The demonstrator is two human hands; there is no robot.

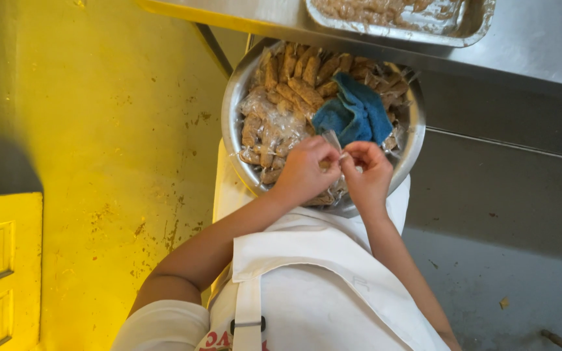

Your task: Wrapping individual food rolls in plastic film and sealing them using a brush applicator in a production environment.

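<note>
Fingers (328, 158) of our left hand (307, 172) and of our right hand (367, 170) meet over the near edge of the bowl, curled tight and pinching a small clear plastic bag (333, 140) between them — both hands closed on it, the bag's top standing up just above the fingertips. We count two hands, one bag in the grip, one round metal bowl (230, 123), one blue cloth (354, 112) and one metal tray (469, 29). We see the bowl sitting just under the edge of the steel bench (541, 39), in front of our white apron (320, 286), and it is heaped with brown, stick-shaped pieces of food (300, 78), many of them already sealed in clear packets (268, 130); there are too many to count, and some lie hidden beneath the cloth and our hands. We find the blue cloth crumpled on top of the heap, just beyond the bag and the fingertips, near but apart from them. Up on the bench the tray holds a pale brown mass whose kind we cannot tell — only its near part shows. To our left are a yellow wall (112, 130) and a yellow panelled door (1, 260).
</note>
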